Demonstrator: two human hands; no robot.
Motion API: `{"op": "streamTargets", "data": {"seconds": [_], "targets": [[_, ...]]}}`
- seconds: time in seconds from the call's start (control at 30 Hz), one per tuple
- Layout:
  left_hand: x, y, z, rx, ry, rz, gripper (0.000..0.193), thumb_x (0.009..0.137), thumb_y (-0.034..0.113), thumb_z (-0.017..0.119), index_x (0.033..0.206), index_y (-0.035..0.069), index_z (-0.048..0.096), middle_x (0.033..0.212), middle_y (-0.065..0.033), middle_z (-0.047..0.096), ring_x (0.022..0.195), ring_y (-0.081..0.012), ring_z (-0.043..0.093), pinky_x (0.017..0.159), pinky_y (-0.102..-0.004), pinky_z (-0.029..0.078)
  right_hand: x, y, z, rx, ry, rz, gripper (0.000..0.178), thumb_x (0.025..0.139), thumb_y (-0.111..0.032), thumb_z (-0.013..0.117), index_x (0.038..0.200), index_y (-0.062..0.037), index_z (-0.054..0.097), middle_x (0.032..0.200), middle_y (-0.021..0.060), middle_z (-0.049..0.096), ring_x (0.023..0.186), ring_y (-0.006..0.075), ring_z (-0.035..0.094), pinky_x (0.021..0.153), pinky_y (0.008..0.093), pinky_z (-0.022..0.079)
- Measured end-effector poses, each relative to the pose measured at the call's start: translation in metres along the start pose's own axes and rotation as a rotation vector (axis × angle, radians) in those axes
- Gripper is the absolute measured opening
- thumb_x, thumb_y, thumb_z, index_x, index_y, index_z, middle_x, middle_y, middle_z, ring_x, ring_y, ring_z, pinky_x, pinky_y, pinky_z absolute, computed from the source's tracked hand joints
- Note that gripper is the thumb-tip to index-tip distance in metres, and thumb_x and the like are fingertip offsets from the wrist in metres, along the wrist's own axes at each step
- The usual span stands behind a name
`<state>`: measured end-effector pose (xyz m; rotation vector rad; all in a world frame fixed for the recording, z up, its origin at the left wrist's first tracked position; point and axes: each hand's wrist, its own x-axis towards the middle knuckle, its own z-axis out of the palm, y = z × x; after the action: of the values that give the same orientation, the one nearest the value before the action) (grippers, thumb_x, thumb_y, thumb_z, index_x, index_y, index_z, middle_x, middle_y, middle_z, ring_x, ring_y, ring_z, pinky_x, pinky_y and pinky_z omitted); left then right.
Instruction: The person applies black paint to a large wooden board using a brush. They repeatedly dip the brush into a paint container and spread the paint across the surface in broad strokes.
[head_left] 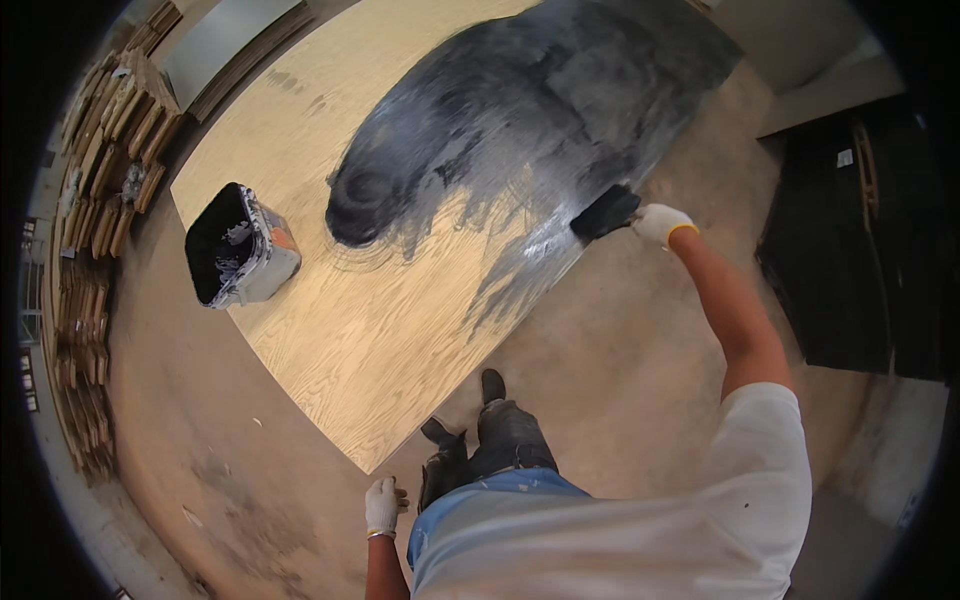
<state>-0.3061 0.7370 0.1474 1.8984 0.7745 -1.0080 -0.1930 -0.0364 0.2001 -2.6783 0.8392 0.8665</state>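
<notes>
In the head view, my right hand [662, 224], in a white knit glove with a yellow cuff, is closed around the handle of a wide paintbrush [605, 213]. The brush head is coated in black and rests on the right edge of a wood-grain board [350, 380]. A dark coat of paint [520, 110] covers much of the board's far part, with thin streaks over bare grain below it. My left hand [383, 506], also gloved, hangs low beside the board's near corner. Its fingers are loosely bent and slightly apart, with nothing seen in them.
A square paint bucket [268, 285], smeared with dark paint inside, stands at the board's left edge. Stacked wooden pieces [88, 330] line the left side. Large black panels [835, 240] stand to the right. My feet are on the stained concrete floor [610, 360] close to the board.
</notes>
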Motion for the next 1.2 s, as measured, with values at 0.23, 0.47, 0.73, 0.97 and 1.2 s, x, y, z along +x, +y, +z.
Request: {"op": "streamTargets", "data": {"seconds": [0.23,0.47,0.73,0.97,1.2], "targets": [[-0.004,0.012,0.009,-0.026,0.064,-0.024,0.033,0.104,0.026,0.052,0.114,-0.004,0.065,0.080,-0.0160,0.070,0.057,-0.0211,0.066,0.050,-0.0333,0.054,0.045,0.064,-0.036,-0.242,-0.053,-0.332,0.042,0.093,-0.034,0.059,0.124,-0.0087,0.073,0.121,0.0195,0.072,0.116,0.0379,0.067,0.101,0.0439,0.051],[-0.005,0.016,0.024,0.086,0.006,-0.030,0.036,0.103,0.027,0.054,0.117,-0.005,0.065,0.081,-0.0169,0.070,0.058,-0.0219,0.067,0.050,-0.0335,0.055,0.042,0.065,-0.057,-0.019,-0.100,-0.032,0.037,0.094,-0.035,0.063,0.121,-0.0137,0.074,0.116,0.0166,0.075,0.112,0.0367,0.068,0.098,0.0456,0.052],[0.005,0.062,0.038,0.132,-0.071,0.038,0.037,0.104,0.027,0.053,0.117,-0.006,0.066,0.080,-0.0142,0.070,0.058,-0.0189,0.066,0.051,-0.0313,0.054,0.038,0.078,-0.053,-0.007,-0.081,-0.107,0.038,0.095,-0.031,0.061,0.122,-0.0091,0.074,0.118,0.0145,0.075,0.110,0.0347,0.070,0.097,0.0447,0.054],[0.009,0.067,0.049,0.140,-0.078,0.055,0.038,0.104,0.029,0.053,0.119,-0.004,0.066,0.082,-0.0157,0.071,0.059,-0.0204,0.068,0.052,-0.0325,0.056,-0.059,-0.055,-0.005,-0.110,-0.125,-0.168,0.041,0.092,-0.037,0.057,0.125,-0.0174,0.072,0.120,0.0169,0.074,0.113,0.0384,0.069,0.098,0.0481,0.053],[-0.003,0.078,0.047,0.245,-0.067,0.122,0.040,0.105,0.030,0.053,0.118,-0.005,0.068,0.081,-0.0141,0.070,0.061,-0.0190,0.067,0.055,-0.0325,0.056,0.054,0.050,-0.029,0.070,0.005,0.002,0.042,0.093,-0.032,0.059,0.122,-0.0059,0.073,0.118,0.0197,0.074,0.105,0.0385,0.071,0.096,0.0465,0.055]]}}
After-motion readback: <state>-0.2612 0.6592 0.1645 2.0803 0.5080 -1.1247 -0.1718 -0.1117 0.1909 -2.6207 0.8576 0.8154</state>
